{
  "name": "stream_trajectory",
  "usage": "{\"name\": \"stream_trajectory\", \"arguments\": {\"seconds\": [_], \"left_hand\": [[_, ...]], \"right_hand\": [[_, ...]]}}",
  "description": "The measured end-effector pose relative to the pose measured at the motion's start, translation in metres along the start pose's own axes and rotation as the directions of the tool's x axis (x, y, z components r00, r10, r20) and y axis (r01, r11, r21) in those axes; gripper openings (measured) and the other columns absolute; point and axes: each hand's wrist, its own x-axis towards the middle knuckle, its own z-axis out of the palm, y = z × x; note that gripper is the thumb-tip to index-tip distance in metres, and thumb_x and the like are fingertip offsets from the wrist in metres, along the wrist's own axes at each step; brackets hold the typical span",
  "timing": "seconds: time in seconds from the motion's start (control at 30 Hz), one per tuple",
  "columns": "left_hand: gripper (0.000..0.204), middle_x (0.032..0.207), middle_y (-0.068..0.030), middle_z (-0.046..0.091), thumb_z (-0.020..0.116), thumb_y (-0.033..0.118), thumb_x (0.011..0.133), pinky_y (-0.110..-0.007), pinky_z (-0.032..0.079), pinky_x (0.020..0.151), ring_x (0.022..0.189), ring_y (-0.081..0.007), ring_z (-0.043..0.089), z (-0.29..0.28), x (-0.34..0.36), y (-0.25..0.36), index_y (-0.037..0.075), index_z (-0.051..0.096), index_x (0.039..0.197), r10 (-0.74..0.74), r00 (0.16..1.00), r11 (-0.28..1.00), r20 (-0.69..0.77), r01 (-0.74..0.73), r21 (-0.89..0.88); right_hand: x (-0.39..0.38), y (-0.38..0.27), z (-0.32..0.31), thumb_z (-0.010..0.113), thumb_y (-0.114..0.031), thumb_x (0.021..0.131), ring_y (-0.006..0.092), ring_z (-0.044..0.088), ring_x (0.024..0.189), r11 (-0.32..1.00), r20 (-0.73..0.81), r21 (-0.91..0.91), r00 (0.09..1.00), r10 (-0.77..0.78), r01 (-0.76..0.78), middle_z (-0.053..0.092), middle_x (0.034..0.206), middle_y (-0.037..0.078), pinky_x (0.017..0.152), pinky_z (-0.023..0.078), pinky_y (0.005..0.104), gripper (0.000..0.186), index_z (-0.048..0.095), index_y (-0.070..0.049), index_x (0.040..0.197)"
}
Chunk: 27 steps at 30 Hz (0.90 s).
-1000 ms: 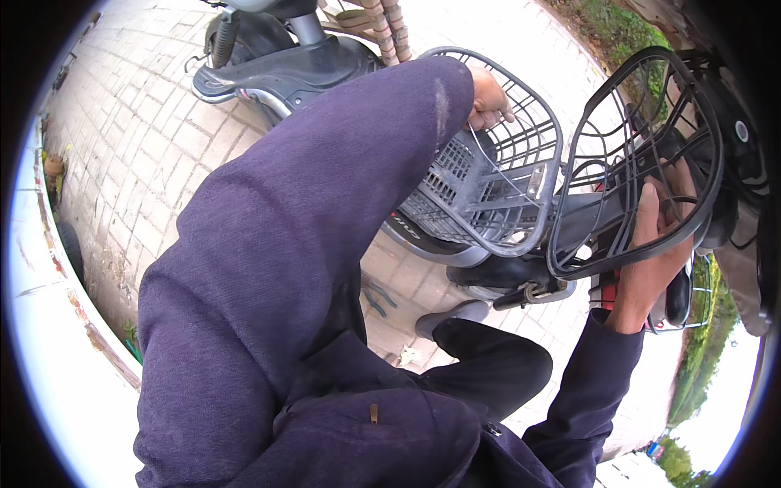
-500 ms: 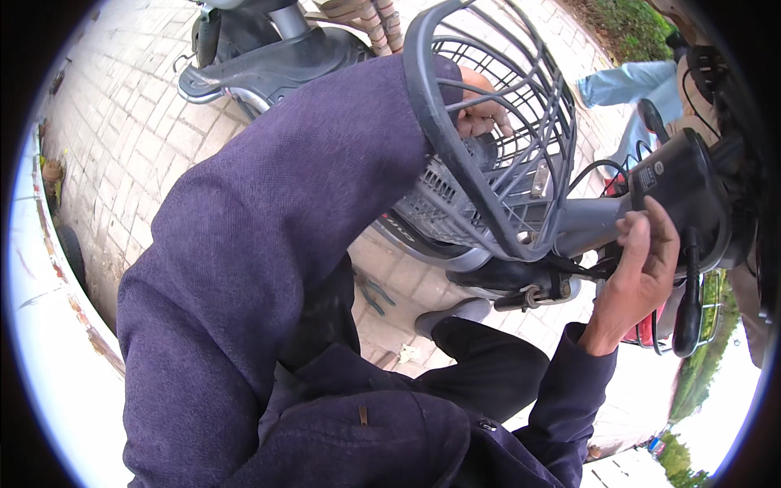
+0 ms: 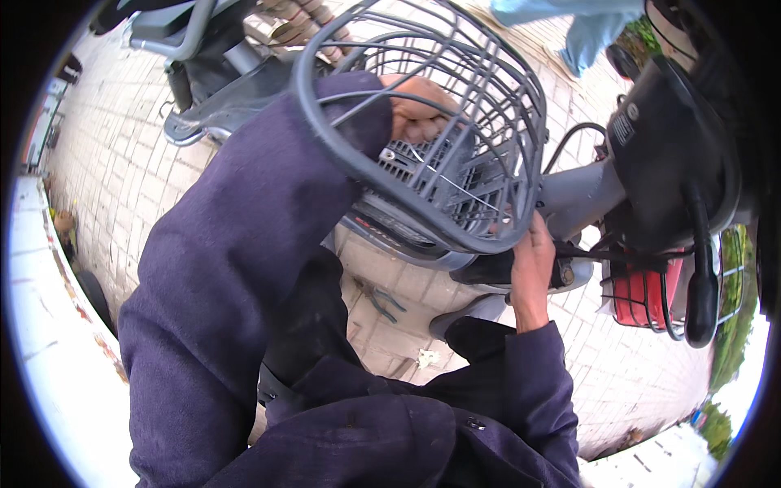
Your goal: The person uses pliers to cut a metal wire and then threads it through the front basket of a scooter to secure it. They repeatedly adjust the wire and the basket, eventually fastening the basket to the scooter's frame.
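A dark grey wire basket (image 3: 423, 236) is at the front of an electric scooter. My left hand (image 3: 416, 106) is inside it, fingers curled down near the basket's slotted floor (image 3: 394, 163). The wires partly cover that hand, and what its fingers hold cannot be made out. Close to its fingertips shows a small metal bolt (image 3: 390, 154). My right hand (image 3: 533, 264) reaches up to the basket's right end, beside the grey steering column (image 3: 582, 195). Its fingers are closed against the basket there; their tips are partly hidden.
Pliers with blue-green handles (image 3: 386, 304) lie on the paving below, near a crumpled white scrap (image 3: 427, 358). The handlebar cover (image 3: 667, 154) and a black brake lever (image 3: 701, 301) stand at right. Another scooter (image 3: 220, 98) is at far left. A person in light blue trousers (image 3: 598, 37) is behind.
My right hand has left the handlebar cover and come left and down to the basket's end. My left hand stays in the basket. The view has shifted, so the basket sits further left.
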Motion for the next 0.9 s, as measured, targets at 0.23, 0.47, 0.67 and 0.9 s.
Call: {"name": "stream_trajectory", "arguments": {"seconds": [0.23,0.47,0.67,0.9], "left_hand": [[0.023,0.068,0.0008,0.06,0.069,0.023,0.099,-0.023,0.025,0.036,0.046,-0.0054,0.042,-0.008,0.011,-0.001,0.003,0.075,0.108,0.035,0.994,0.999,0.101,-0.036,0.003],[0.02,0.077,0.0002,0.067,0.065,0.021,0.1,-0.023,0.036,0.04,0.052,-0.0059,0.05,-0.006,0.011,-0.008,0.005,0.077,0.103,0.138,0.988,0.977,-0.065,-0.125,0.171],[0.023,0.086,-0.007,0.073,0.068,0.02,0.098,-0.028,0.047,0.056,0.067,-0.0121,0.061,-0.008,0.022,-0.002,0.004,0.077,0.111,0.441,0.862,0.79,-0.249,-0.24,0.564],[0.021,0.083,-0.0095,0.072,0.067,0.015,0.095,-0.03,0.041,0.045,0.054,-0.0124,0.054,-0.043,0.042,-0.003,0.007,0.079,0.11,0.445,0.86,0.862,-0.251,-0.334,0.382]], "right_hand": [[0.006,-0.004,0.007,0.049,-0.014,0.107,0.0127,0.061,0.111,0.99,0.028,0.139,0.999,0.019,-0.023,0.066,0.125,0.008,0.097,0.047,0.0281,0.036,0.055,0.004,0.137],[0.002,-0.009,0.01,0.057,-0.022,0.106,0.014,0.06,0.114,0.984,0.014,0.124,0.992,-0.128,0.125,0.063,0.13,0.008,0.1,0.045,0.0285,0.039,0.055,0.002,0.137],[0.005,-0.006,0.008,0.062,-0.034,0.105,0.0139,0.061,0.103,0.98,0.049,0.185,0.995,-0.082,0.072,0.063,0.126,0.007,0.093,0.048,0.0283,0.046,0.056,0.001,0.134],[0.005,-0.006,0.01,0.063,-0.038,0.103,0.0155,0.062,0.097,0.986,0.055,0.139,0.994,-0.098,0.09,0.063,0.125,0.007,0.087,0.051,0.0291,0.051,0.054,0.001,0.136]]}}
